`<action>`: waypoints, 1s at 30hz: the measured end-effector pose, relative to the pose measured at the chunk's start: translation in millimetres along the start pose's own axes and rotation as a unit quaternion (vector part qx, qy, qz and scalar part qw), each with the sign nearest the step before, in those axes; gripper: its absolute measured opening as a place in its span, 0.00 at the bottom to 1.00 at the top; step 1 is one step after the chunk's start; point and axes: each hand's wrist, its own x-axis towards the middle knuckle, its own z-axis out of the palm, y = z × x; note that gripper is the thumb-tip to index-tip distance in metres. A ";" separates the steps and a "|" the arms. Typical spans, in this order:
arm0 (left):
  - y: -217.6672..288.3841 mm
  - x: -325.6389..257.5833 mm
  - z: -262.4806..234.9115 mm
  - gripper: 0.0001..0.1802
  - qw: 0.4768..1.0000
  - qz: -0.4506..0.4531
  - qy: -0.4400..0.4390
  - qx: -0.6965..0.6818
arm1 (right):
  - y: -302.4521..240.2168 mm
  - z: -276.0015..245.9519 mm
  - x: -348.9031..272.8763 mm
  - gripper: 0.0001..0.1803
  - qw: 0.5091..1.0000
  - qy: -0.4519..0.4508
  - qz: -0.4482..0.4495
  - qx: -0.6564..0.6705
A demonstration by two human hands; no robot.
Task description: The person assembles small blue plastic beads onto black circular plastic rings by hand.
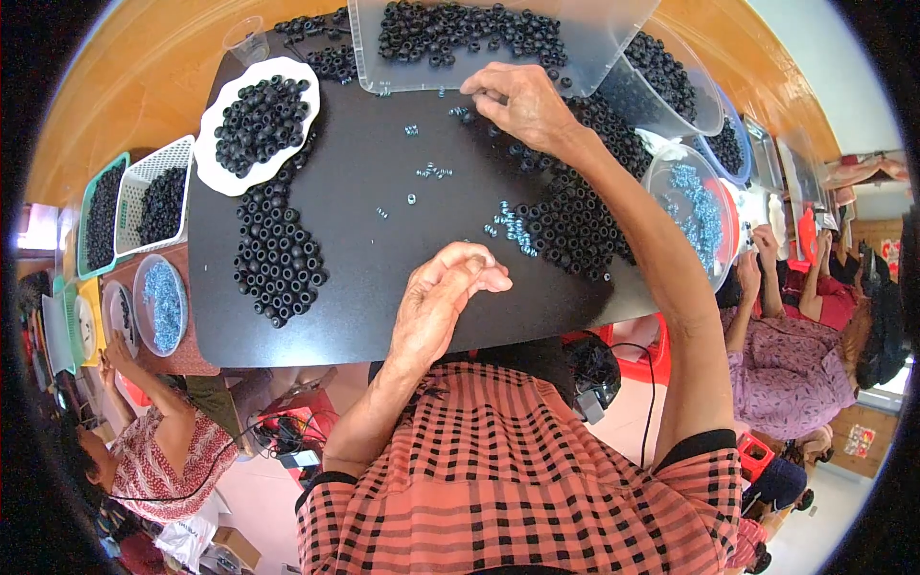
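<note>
My left hand is held over the near middle of the dark table, its thumb and fingers pressed together. Whatever may be between them is too small to make out. Farther off, my right hand hovers near the front wall of a clear plastic bin, fingers curled into a pinch, their contents hidden. Just left of its fingertips lie small shiny bluish coil-like pieces. More such pieces are scattered between the hands. A cluster of them touches a pile of round black pieces with holes under my right forearm.
A clear bin of black pieces stands at the back. On the left are a white scalloped plate and another black pile. A clear tub of bluish pieces stands right. People work at both sides.
</note>
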 end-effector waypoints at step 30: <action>-1.4 2.2 0.7 0.10 0.999 0.047 0.010 0.018 | -32.7 -1.4 -23.5 0.16 0.999 -0.001 -0.032 -0.005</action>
